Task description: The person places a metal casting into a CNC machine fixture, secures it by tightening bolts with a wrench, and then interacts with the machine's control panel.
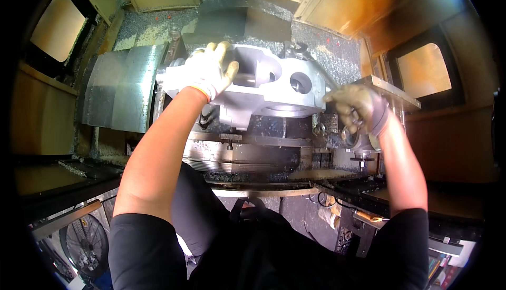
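Observation:
A large pale grey metal casting (287,97) with round openings lies across the machine bed in front of me. My left hand (208,68), in a white work glove, rests on the casting's left part with fingers spread and nothing gripped. Off the casting's right end is my right hand (361,108), in a dirtier glove and blurred by motion. Its fingers are curled, and a small shiny bit shows among them, too unclear to name. A dark bar (324,74) slants from behind the casting toward that hand; whether they touch I cannot tell.
Metal chips (337,47) litter the machine floor behind the casting. A shiny metal cover (126,87) stands at left, and a raised flat metal block (390,92) at right. Enclosure walls with windows (424,68) close in both sides. A black fan (84,242) stands outside, lower left.

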A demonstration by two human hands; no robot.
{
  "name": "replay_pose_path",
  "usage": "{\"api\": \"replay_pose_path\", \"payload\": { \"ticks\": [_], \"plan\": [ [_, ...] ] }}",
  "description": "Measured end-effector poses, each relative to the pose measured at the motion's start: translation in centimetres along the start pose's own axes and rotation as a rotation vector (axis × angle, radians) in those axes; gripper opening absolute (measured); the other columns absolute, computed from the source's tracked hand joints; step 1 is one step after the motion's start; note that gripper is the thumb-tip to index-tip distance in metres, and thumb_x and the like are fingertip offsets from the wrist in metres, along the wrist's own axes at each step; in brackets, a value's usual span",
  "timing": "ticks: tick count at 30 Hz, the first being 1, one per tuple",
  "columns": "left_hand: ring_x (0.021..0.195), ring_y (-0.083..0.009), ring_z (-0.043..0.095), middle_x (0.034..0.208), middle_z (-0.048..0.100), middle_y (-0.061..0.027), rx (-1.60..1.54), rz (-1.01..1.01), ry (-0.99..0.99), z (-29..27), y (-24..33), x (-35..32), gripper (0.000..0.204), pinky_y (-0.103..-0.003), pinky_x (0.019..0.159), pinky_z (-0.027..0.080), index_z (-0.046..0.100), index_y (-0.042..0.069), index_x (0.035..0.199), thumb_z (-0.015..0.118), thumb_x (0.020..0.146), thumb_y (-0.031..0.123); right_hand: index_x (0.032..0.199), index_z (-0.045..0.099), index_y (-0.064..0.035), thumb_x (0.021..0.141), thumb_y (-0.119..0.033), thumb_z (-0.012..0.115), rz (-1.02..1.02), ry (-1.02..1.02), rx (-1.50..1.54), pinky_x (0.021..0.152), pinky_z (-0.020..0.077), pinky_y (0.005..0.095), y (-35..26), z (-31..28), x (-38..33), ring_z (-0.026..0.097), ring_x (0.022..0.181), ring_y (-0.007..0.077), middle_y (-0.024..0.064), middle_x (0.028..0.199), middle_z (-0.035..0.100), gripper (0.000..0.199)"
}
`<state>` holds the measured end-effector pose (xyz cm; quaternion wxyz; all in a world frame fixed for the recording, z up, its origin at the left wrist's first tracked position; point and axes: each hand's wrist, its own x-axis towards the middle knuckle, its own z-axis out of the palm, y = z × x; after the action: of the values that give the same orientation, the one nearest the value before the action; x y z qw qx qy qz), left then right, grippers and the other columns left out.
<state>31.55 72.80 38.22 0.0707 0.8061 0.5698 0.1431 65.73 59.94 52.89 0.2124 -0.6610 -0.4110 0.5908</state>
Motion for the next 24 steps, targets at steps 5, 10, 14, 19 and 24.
{"api": "replay_pose_path", "payload": {
  "ticks": [5, 10, 14, 19, 24],
  "plan": [
    [0.122, -0.0408, 0.064, 0.133, 0.066, -0.0181, -0.049, 0.056, 0.069, 0.8, 0.0, 0.3, 0.056, -0.048, 0.107, 0.051, 0.056, 0.017, 0.145, 0.065, 0.097, 0.045, 0.116, 0.072, 0.0015, 0.102, -0.021, 0.065, 0.166, -0.042, 0.005, 0.041, 0.0445, 0.0271, -1.0, -4.2, 3.1, 0.051, 0.048, 0.0114, -0.0041, 0.066, 0.05, 0.027],
    [0.122, -0.0413, 0.064, 0.133, 0.066, -0.0182, -0.051, 0.057, 0.087, 1.2, -0.1, 0.1, 0.056, -0.049, 0.107, 0.051, 0.056, 0.017, 0.145, 0.065, 0.097, 0.045, 0.113, 0.074, 0.0025, 0.102, -0.022, 0.066, 0.16, -0.11, -0.031, 0.041, 0.0446, 0.0261, -1.2, -5.1, 5.5, 0.05, 0.049, 0.0103, -0.0043, 0.067, 0.049, 0.028],
    [0.12, -0.042, 0.065, 0.131, 0.067, -0.0177, -0.065, 0.053, 0.093, 1.1, -0.4, 0.0, 0.057, -0.049, 0.106, 0.052, 0.057, 0.017, 0.145, 0.066, 0.096, 0.046, 0.111, 0.074, 0.0032, 0.102, -0.021, 0.067, 0.155, -0.13, -0.007, 0.04, 0.0416, 0.0267, -1.6, -5.1, 5.9, 0.05, 0.048, 0.0104, -0.0039, 0.065, 0.049, 0.027],
    [0.118, -0.0415, 0.065, 0.129, 0.068, -0.0167, -0.059, 0.054, 0.122, 1.4, -0.3, 0.1, 0.056, -0.049, 0.104, 0.053, 0.059, 0.018, 0.143, 0.066, 0.095, 0.046, 0.115, 0.071, 0.0033, 0.105, -0.022, 0.061, 0.226, -0.146, -0.092, 0.033, 0.0392, 0.0278, -2.5, -6.6, 7.0, 0.047, 0.042, 0.0115, -0.0038, 0.061, 0.047, 0.029],
    [0.116, -0.0411, 0.066, 0.128, 0.069, -0.0161, -0.035, 0.046, 0.123, 1.1, -0.9, 0.2, 0.056, -0.049, 0.102, 0.053, 0.059, 0.018, 0.143, 0.066, 0.095, 0.047, 0.111, 0.065, -0.0003, 0.109, -0.025, 0.058, 0.317, -0.241, 0.295, 0.038, 0.0339, 0.0267, 0.5, -6.8, 8.7, 0.042, 0.044, 0.0103, -0.0034, 0.061, 0.046, 0.026]
  ]
}}
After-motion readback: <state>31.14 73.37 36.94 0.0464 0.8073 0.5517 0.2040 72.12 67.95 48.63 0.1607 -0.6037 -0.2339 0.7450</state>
